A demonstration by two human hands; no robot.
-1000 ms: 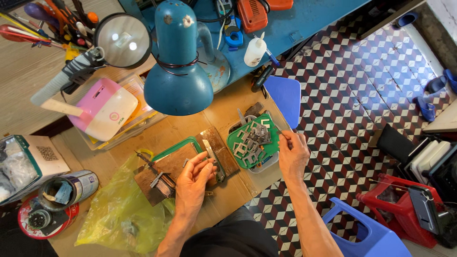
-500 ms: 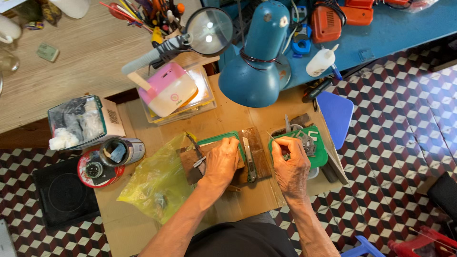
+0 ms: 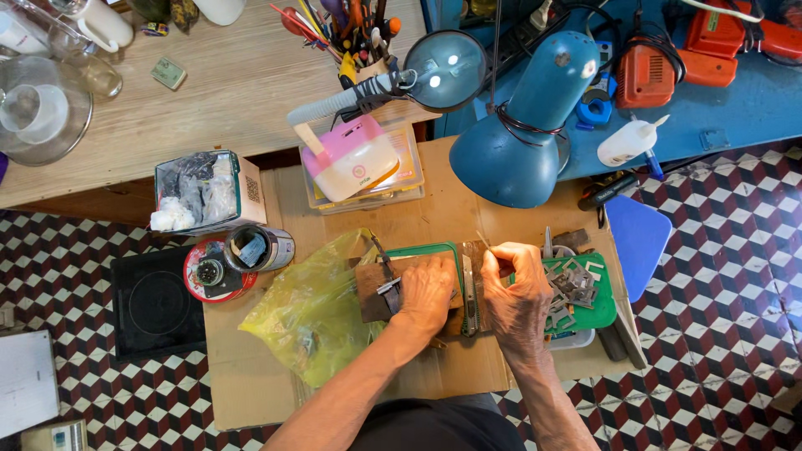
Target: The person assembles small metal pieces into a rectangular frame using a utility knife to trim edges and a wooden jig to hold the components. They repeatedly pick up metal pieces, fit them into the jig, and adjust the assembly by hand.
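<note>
A: Step in hand looks like positioning. Left hand (image 3: 426, 288) lies flat, fingers together, pressing the brown block (image 3: 376, 288) on the cardboard, beside the yellow bag (image 3: 313, 313)

B: Right hand (image 3: 518, 288)?

A: Fingers pinched on a thin metal pin (image 3: 484, 240) (too small to identify) at the block's right edge, beside the green tray (image 3: 597, 309). Next move likely needs steady alignment

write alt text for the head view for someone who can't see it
Two bare hands work at a cardboard-topped bench: the left hand presses a brown board, the right hand pinches something small beside a green tray of metal bits, under a blue lamp.
</note>
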